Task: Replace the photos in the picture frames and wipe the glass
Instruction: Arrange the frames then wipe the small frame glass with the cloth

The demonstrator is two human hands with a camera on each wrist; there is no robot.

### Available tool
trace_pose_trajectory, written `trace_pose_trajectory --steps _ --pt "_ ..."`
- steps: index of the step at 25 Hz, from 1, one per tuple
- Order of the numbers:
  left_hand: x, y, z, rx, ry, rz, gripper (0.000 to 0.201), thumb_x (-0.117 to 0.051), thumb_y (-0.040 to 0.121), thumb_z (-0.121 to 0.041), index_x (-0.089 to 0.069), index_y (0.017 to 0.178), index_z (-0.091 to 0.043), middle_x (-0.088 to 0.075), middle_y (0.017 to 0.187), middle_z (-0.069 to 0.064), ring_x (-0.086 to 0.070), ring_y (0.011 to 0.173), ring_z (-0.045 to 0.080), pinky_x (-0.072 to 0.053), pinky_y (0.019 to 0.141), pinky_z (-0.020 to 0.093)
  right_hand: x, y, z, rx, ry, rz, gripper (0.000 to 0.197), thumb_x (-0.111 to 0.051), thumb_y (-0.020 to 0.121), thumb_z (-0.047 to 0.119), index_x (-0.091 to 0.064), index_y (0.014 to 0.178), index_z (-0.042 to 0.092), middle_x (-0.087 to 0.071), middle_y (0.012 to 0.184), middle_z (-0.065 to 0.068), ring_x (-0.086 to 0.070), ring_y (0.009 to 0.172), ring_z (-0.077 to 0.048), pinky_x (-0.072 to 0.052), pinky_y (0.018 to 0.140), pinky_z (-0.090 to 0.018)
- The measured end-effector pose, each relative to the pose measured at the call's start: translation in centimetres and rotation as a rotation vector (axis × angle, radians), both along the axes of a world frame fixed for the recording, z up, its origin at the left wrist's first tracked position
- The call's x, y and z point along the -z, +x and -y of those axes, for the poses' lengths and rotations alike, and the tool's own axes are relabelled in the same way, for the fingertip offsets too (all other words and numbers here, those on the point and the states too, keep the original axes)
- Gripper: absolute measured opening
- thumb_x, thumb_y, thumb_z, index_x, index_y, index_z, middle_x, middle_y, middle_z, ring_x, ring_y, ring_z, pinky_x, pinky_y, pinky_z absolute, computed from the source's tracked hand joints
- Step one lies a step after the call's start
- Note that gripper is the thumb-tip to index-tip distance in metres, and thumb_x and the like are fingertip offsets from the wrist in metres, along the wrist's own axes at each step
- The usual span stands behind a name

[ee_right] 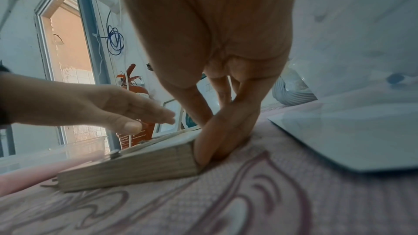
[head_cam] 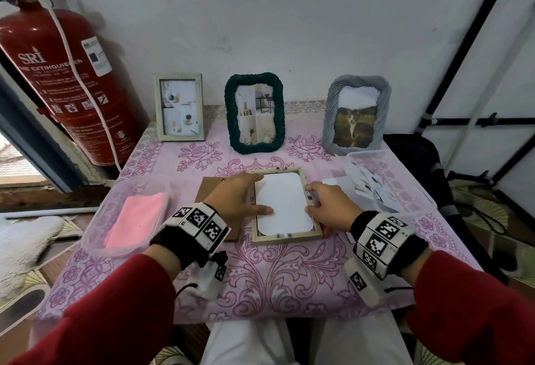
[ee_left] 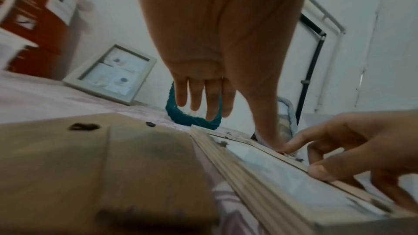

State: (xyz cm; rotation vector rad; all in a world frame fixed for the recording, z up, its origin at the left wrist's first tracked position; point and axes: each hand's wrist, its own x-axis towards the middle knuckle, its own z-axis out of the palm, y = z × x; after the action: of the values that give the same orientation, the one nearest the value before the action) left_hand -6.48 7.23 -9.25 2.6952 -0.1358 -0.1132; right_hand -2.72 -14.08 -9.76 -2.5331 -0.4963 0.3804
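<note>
A light wooden frame (head_cam: 286, 238) lies face down on the pink tablecloth, with a white photo sheet (head_cam: 285, 202) in its opening. My left hand (head_cam: 254, 195) lies flat over its left rail, fingers straight and thumb pressing on the sheet. Under that hand sits the brown backing board (head_cam: 207, 191), out of the frame. My right hand (head_cam: 311, 199) grips the frame's right rail. The right wrist view shows its fingers (ee_right: 217, 131) down the outer side of the frame (ee_right: 135, 169). The left wrist view shows its thumb (ee_left: 321, 172) on top of the rail (ee_left: 260, 181).
Three frames stand against the wall: white (head_cam: 179, 107), dark green (head_cam: 254, 113), grey (head_cam: 356, 116). A clear tub with a pink cloth (head_cam: 136, 220) sits at the left, and a clear box of photos (head_cam: 367, 182) at the right. A red fire extinguisher (head_cam: 66, 81) is at the far left.
</note>
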Motion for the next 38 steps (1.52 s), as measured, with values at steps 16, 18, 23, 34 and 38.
trace_pose_trajectory --steps 16,18,23,34,38 --pt "-0.1 2.2 1.5 0.173 0.404 -0.184 0.121 -0.073 0.061 -0.062 -0.01 0.148 -0.005 -0.02 0.154 0.011 -0.016 0.144 0.021 0.012 0.115 0.045 0.6 0.5 0.0 0.005 -0.005 -0.023 0.047 -0.054 0.09 0.012 -0.042 0.134 0.007 -0.055 0.129 -0.014 -0.05 0.12 -0.025 -0.035 0.084 -0.02" --pt "-0.3 2.2 1.7 0.183 0.44 -0.209 0.121 -0.071 0.063 -0.063 -0.008 0.148 -0.005 -0.017 0.155 0.011 -0.013 0.145 0.02 0.016 0.112 0.048 0.6 0.5 0.0 0.004 -0.005 -0.026 0.047 -0.055 0.089 0.013 -0.041 0.134 0.006 -0.055 0.128 -0.014 -0.05 0.12 -0.025 -0.035 0.083 -0.02" --pt "-0.6 2.4 1.9 0.191 0.451 -0.205 0.121 -0.071 0.062 -0.062 -0.007 0.148 -0.005 -0.025 0.153 0.011 -0.02 0.143 0.02 0.015 0.112 0.049 0.6 0.6 0.0 0.007 -0.002 -0.047 0.056 -0.059 0.088 0.016 -0.034 0.139 0.009 -0.054 0.122 -0.02 -0.05 0.116 -0.03 -0.038 0.089 -0.028" --pt "-0.1 2.9 2.0 0.192 0.443 -0.125 0.122 -0.075 0.053 -0.065 -0.019 0.147 -0.011 -0.051 0.135 0.003 -0.043 0.128 0.019 0.004 0.113 0.042 0.3 0.6 0.1 -0.003 0.035 -0.07 0.067 -0.067 0.084 0.019 -0.035 0.142 0.01 -0.057 0.122 -0.023 -0.051 0.117 -0.031 -0.039 0.091 -0.03" --pt "0.1 3.1 1.8 0.185 0.421 -0.088 0.12 -0.078 0.051 -0.063 -0.023 0.146 -0.014 -0.056 0.129 0.003 -0.048 0.123 0.019 -0.002 0.11 0.039 0.2 0.6 0.2 -0.012 0.038 -0.07 0.067 -0.068 0.084 0.019 -0.035 0.142 0.01 -0.057 0.123 -0.022 -0.05 0.117 -0.031 -0.039 0.091 -0.03"
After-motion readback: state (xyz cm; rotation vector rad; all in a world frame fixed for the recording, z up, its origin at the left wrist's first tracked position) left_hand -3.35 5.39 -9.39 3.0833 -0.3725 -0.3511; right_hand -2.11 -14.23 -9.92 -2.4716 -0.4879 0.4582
